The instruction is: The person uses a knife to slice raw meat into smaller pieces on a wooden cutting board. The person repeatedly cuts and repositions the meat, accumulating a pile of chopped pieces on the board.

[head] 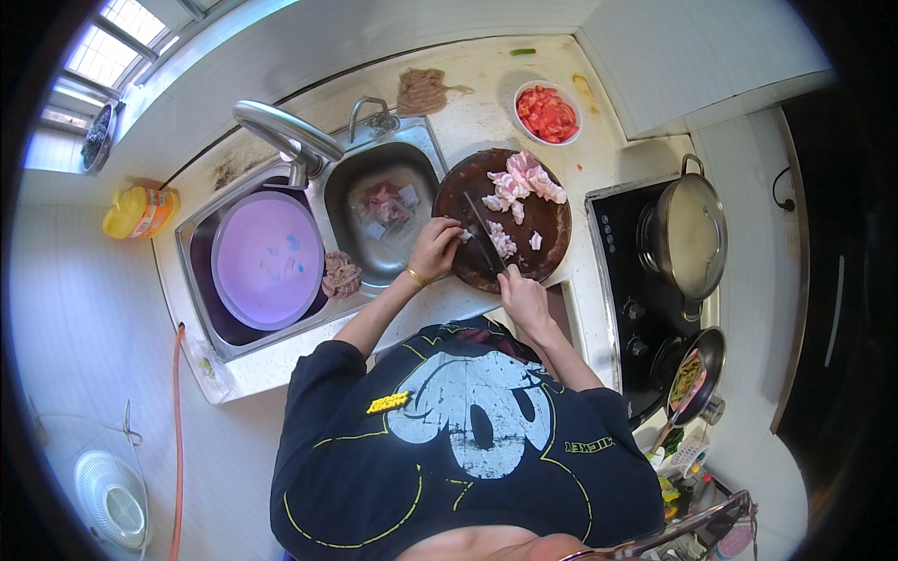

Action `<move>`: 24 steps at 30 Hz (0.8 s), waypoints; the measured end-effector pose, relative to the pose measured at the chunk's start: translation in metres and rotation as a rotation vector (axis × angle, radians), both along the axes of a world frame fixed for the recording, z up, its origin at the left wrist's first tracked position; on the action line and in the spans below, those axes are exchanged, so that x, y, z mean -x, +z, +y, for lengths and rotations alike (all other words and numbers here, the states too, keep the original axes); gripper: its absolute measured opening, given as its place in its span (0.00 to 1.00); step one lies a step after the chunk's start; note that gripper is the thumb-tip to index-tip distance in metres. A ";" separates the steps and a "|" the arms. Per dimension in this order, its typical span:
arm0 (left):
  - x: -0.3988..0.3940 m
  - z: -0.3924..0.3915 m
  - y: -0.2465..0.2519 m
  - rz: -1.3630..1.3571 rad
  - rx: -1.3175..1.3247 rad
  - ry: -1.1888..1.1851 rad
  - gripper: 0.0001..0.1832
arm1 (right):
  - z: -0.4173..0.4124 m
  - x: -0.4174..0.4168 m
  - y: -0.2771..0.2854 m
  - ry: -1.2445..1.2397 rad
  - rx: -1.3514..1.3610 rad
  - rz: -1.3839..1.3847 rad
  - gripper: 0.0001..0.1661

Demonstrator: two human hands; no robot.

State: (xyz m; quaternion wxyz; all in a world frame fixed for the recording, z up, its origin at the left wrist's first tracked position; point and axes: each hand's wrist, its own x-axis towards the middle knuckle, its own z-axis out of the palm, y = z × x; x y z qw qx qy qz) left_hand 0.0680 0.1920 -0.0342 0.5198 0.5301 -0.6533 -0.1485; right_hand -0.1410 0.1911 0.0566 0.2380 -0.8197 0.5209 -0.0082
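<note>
A round, dark cutting board lies on the counter right of the sink. My right hand grips a kitchen knife, its blade slanting up and left over the board. My left hand, with a bracelet at the wrist, has its fingertips on a small piece of pale meat by the board's left edge. Diced pale meat sits just right of the blade, and one loose piece lies farther right. Larger pieces of pink and white raw meat rest near the board's far edge.
A bowl of cut red pieces stands beyond the board. On the left, a double sink holds a purple basin and a wet basin with meat in it. A faucet arches above. To the right, a lidded pot sits on the stove.
</note>
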 end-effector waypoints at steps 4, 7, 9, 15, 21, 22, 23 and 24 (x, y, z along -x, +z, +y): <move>0.008 0.004 -0.008 -0.054 -0.017 0.051 0.09 | 0.006 0.000 0.000 0.062 0.017 0.018 0.13; 0.015 0.003 -0.017 -0.046 -0.017 0.068 0.09 | 0.005 -0.006 -0.005 0.074 0.038 0.039 0.13; 0.017 0.001 -0.020 -0.032 -0.011 0.061 0.09 | -0.002 -0.018 -0.012 0.066 0.060 0.012 0.13; 0.023 0.008 -0.016 -0.105 0.028 0.042 0.09 | -0.012 -0.034 -0.021 0.044 0.097 -0.048 0.15; 0.020 0.009 -0.008 -0.008 0.003 0.098 0.10 | 0.000 -0.006 -0.006 0.000 0.013 -0.012 0.12; 0.019 0.010 -0.009 -0.006 0.003 0.103 0.10 | 0.003 -0.006 -0.002 0.001 0.009 -0.015 0.12; 0.020 0.011 -0.011 -0.014 0.004 0.102 0.09 | 0.005 -0.006 0.002 0.002 0.006 -0.019 0.11; 0.021 0.011 -0.010 -0.021 0.005 0.101 0.09 | 0.008 -0.007 0.003 0.014 -0.001 -0.005 0.12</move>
